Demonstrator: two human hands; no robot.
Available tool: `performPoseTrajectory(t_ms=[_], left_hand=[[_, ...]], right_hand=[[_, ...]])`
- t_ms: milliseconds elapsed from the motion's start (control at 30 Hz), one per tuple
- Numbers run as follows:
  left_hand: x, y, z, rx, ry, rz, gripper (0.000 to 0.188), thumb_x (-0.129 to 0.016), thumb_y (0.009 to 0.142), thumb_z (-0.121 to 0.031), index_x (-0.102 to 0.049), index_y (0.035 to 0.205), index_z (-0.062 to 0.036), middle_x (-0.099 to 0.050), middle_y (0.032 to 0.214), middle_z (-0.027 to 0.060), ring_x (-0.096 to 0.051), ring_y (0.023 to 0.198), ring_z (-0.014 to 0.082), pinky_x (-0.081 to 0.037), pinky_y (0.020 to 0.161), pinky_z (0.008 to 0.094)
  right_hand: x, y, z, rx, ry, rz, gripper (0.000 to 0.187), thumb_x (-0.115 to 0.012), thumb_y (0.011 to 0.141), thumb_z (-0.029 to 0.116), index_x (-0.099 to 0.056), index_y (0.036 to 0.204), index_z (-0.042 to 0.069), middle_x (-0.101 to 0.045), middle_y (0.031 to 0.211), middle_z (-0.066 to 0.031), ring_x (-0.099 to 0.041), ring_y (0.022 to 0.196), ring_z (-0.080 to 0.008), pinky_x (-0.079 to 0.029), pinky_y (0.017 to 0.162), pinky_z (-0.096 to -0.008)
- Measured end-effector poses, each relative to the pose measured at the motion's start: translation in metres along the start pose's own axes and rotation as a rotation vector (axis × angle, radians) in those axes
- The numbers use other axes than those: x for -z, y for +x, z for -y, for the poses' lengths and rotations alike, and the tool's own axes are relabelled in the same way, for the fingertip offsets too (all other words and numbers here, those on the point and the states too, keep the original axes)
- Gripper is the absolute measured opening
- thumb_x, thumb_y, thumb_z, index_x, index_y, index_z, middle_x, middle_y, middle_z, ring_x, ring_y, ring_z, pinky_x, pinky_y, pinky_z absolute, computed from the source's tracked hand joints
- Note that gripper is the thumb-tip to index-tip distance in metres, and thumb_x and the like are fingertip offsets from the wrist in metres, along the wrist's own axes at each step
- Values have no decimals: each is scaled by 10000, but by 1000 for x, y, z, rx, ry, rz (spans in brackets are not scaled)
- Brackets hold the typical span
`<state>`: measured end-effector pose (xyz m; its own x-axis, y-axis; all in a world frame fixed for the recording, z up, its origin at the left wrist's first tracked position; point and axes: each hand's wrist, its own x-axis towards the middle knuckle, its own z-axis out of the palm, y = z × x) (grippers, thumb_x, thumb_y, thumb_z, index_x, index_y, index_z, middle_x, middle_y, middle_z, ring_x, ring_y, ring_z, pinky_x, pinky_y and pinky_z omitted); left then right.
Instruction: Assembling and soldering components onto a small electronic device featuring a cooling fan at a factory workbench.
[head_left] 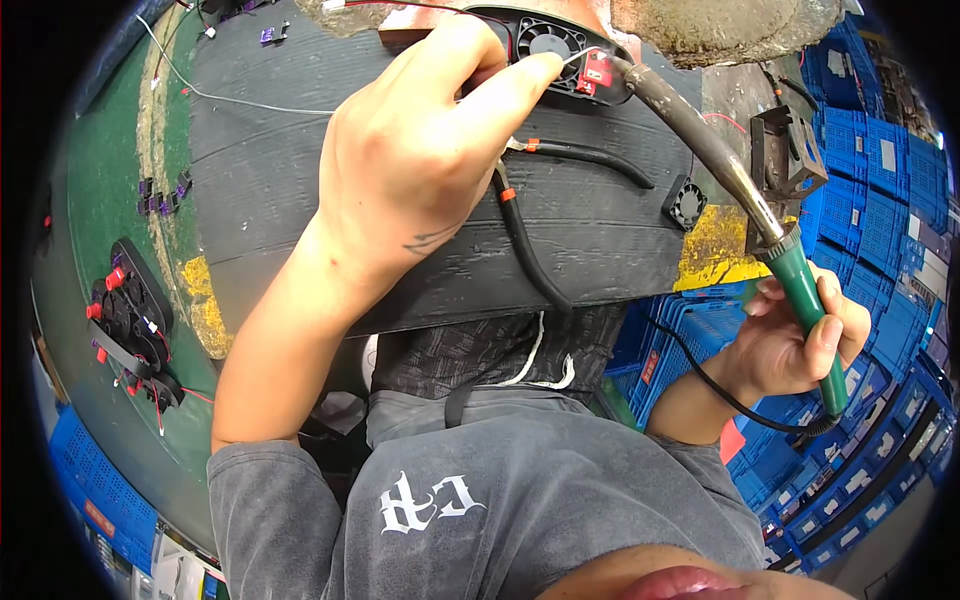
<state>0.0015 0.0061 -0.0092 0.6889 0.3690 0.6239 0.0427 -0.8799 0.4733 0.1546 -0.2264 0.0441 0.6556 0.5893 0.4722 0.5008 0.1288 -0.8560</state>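
Note:
My left hand [415, 150] is closed in a pinch on a thin silvery solder wire [582, 53] whose end reaches toward a small red part [597, 70]. That part sits in a black oval housing [612, 97], beside a small black fan [549, 38]. In my right hand [790, 350] is a soldering iron [715, 150], gripped by its green handle. Its tip meets the red part or lies just beside it; I cannot tell which. Black-handled pliers [590, 155] lie below my left hand, their jaws partly hidden by it.
A loose small fan [687, 203] lies near the right edge of the dark work board [260, 180]. Behind it stands a metal bracket [790, 150]. Black assemblies with red parts [130, 310] rest on the green surface at left. Blue crates [870, 190] are stacked at right.

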Motion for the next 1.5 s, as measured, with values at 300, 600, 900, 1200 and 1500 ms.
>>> performPoseTrajectory(t_ms=[300, 600, 900, 1200, 1500], left_hand=[[1, 0, -1, 4, 11, 5, 293, -684, 710, 25, -685, 991, -57, -526, 762, 52, -524, 618, 160, -434, 549, 271], [1, -2, -2, 26, -7, 13, 304, -677, 707, 37, -686, 994, -63, -534, 775, 52, -551, 637, 166, -456, 572, 266], [0, -4, -2, 5, 7, 16, 371, -662, 669, 67, -680, 1015, -67, -515, 818, 51, -547, 637, 156, -451, 556, 265], [-3, -5, 1, -57, -8, -12, 383, -624, 653, 89, -684, 1005, -50, -516, 814, 55, -548, 646, 154, -451, 552, 251], [-3, -4, 1, -56, 28, 2, 338, -617, 665, 57, -689, 978, -50, -517, 812, 46, -540, 645, 151, -451, 557, 250]], right_hand=[[0, 1, 3, 11, -22, 4, 213, -509, 880, 241, -518, 939, 37, -582, 847, -211, -576, 546, -230, -427, 348, -237], [-4, 2, 6, 32, -11, 31, 218, -505, 881, 235, -518, 932, 23, -586, 809, -235, -558, 509, -212, -431, 365, -231], [-3, 3, 7, 48, -11, 46, 214, -497, 880, 222, -520, 948, 20, -590, 825, -240, -567, 519, -222, -437, 364, -235], [-3, 3, 10, 41, -17, 1, 220, -502, 876, 230, -524, 924, 17, -595, 859, -234, -584, 538, -219, -440, 364, -225], [-5, 5, 11, 24, 0, 39, 196, -494, 872, 209, -527, 919, 21, -594, 904, -207, -592, 566, -234, -457, 379, -235]])
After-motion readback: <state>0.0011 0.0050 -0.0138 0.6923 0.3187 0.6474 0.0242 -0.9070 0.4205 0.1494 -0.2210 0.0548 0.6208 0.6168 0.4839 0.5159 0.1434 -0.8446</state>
